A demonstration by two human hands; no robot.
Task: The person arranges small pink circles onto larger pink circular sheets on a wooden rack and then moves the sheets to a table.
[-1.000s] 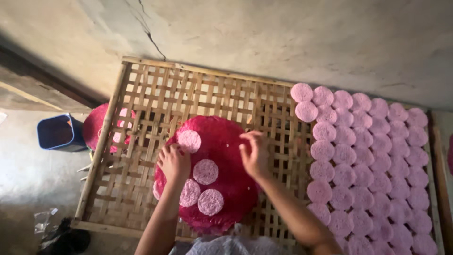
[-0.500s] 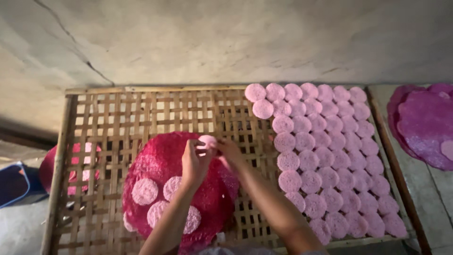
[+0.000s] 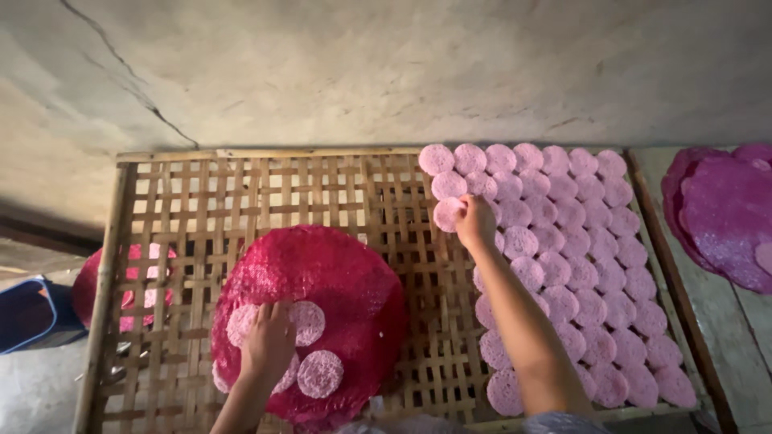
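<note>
We look down at a woven bamboo drying rack [image 3: 241, 193]. Our right hand [image 3: 476, 223], at about one o'clock, pinches a pale pink round wafer [image 3: 447, 214], setting it against the packed rows of pink wafers [image 3: 579, 265] so they dry without overlapping. Our left hand [image 3: 270, 341], at seven o'clock, presses flat on the red round woven tray [image 3: 338, 265] holding a few loose wafers [image 3: 320, 374]; whether it grips one, we cannot tell.

We are seeing two bare forearms with no sleeves, watch, rings or gloves showing; the left hand [image 3: 269, 341] and right hand [image 3: 476, 223] are uncovered, and pale grey-blue cloth is edging the bottom of the view.
</note>
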